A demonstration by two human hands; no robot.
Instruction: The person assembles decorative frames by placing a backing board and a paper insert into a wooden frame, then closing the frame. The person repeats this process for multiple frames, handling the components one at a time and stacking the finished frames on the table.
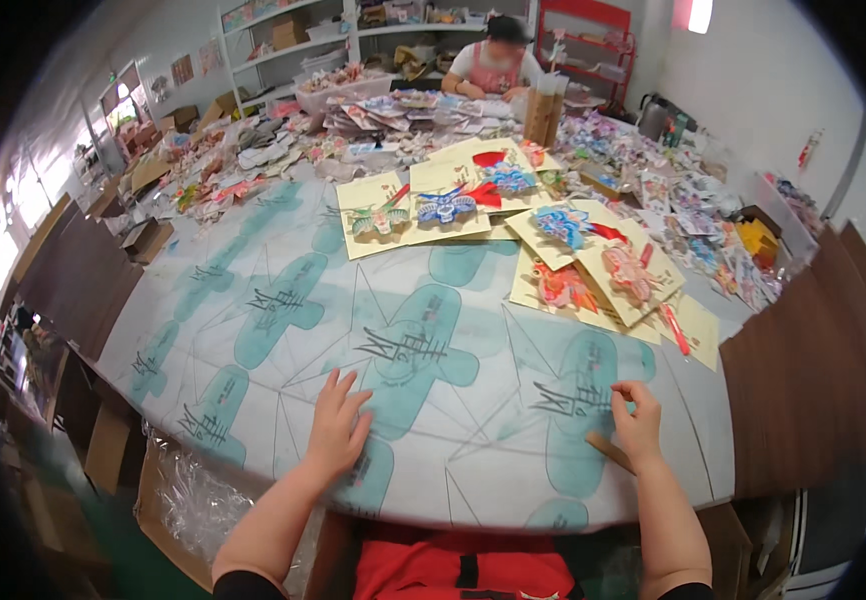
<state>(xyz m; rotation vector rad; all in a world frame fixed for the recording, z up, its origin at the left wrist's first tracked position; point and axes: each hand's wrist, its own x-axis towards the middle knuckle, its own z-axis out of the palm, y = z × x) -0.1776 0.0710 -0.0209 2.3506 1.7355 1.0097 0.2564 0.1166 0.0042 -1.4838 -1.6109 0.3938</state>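
Note:
My left hand (341,425) hovers over or rests on the printed white-and-teal sheet (493,400), fingers spread and holding nothing. Over the right part of that sheet is my right hand (637,420), its thumb and forefinger brought together in a pinch. Whatever may be between those fingertips is too small to make out. A flat brown strip (609,450) lies beside the right hand, partly covered by the wrist. Beyond the hands lie several cream cards with coloured cut-out figures: a green one (380,221), blue ones (447,207) and an orange-red one (563,288).
A red pen (674,330) lies on the cards at right. Heaps of small packets (673,160) cover the far table, around a brown upright holder (544,112). Another person (498,70) sits at the far side. Cardboard boxes (168,510) stand below the near left edge.

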